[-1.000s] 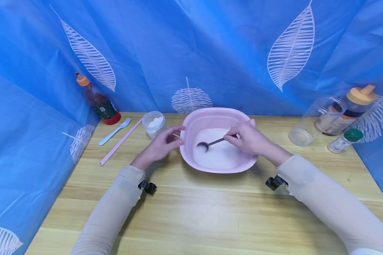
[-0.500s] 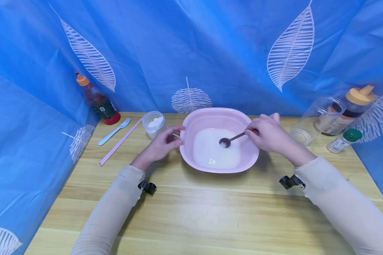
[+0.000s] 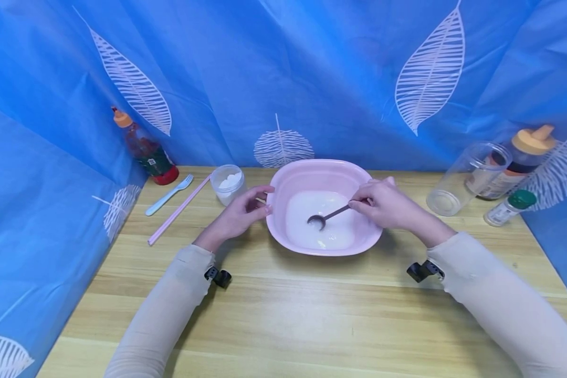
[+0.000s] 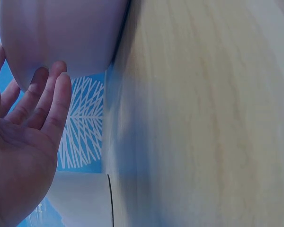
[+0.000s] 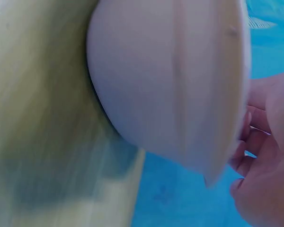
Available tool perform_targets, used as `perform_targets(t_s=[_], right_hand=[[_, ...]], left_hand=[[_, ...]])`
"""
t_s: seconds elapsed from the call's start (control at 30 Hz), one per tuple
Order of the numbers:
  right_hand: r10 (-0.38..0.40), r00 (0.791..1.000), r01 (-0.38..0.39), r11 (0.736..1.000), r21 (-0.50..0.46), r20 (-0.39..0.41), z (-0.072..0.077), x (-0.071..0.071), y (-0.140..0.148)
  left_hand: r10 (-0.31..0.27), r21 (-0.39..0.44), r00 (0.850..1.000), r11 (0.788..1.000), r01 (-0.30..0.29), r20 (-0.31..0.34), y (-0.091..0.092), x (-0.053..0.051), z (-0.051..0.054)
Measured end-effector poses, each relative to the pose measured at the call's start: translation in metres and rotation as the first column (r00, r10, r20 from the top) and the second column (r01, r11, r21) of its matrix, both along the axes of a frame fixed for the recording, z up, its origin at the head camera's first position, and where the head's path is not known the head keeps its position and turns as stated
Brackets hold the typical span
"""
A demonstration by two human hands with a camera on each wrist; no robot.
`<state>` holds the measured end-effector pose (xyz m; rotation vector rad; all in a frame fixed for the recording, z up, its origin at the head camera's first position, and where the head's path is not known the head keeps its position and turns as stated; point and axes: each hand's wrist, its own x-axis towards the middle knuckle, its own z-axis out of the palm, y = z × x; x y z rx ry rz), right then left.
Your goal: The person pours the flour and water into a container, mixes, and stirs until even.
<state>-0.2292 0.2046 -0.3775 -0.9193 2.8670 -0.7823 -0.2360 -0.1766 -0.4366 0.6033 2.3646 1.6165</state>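
A pink basin (image 3: pixel 318 170) holds white, milky liquid. My left hand (image 3: pixel 238 214) grips the basin's left rim, thumb at the near side and fingers behind; in the left wrist view the fingers of that hand (image 4: pixel 28 127) lie against the basin's outer wall (image 4: pixel 71 33). Over the basin's right rim, my right hand (image 3: pixel 389 207) pinches the handle of a dark spoon (image 3: pixel 336 211), whose bowl lies in the liquid near the middle. The right wrist view shows the right hand (image 5: pixel 267 151) beside the rim, with the spoon hidden behind the basin (image 5: pixel 146 71).
Left of the basin stand a tub of white pieces (image 3: pixel 229 184), a pink straw (image 3: pixel 179 210), a blue fork (image 3: pixel 169 195) and a red sauce bottle (image 3: pixel 153 157). To the right are a clear cup (image 3: pixel 468 176), a dark sauce bottle (image 3: pixel 510 168) and a green-capped shaker (image 3: pixel 507 208).
My right hand and the spoon first moved right, then back left and slightly toward the near side. The left hand and the basin have stayed in place.
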Motion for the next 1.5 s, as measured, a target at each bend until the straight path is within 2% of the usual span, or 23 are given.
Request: perform_targets(t_s=[0.13,0.4,0.73,1.0,1.23,1.5], right_hand=[[0.011,1.0,-0.012,0.999,-0.042,-0.018,-0.006,-0.003,-0.017],[0.009,0.996,-0.012,0.999,-0.041,-0.086,-0.011,-0.009,-0.041],[-0.122,0.982,0.122,0.992,-0.009,-0.145,-0.013,-0.019,-0.046],[-0.208,0.967,0.208,0.978,-0.018,-0.144,-0.011,-0.022,-0.038],[-0.169,0.979,0.166,0.985,-0.036,-0.111,-0.011,-0.022,-0.041],[-0.033,0.992,0.036,0.999,0.021,-0.118,-0.01,-0.014,-0.047]], left_hand=[[-0.005,0.003,1.0,1.0,0.005,0.002,0.0,0.0,-0.001],[-0.005,0.006,1.0,1.0,0.005,0.007,-0.001,0.0,0.0],[-0.012,0.017,1.0,1.0,0.012,0.007,0.0,0.001,0.0],[-0.007,0.023,1.0,1.0,0.007,0.013,-0.001,0.0,-0.001],[-0.011,0.03,1.0,0.999,0.011,0.002,-0.001,0.0,0.0],[-0.012,0.029,1.0,1.0,0.012,0.004,0.0,0.0,-0.001]])
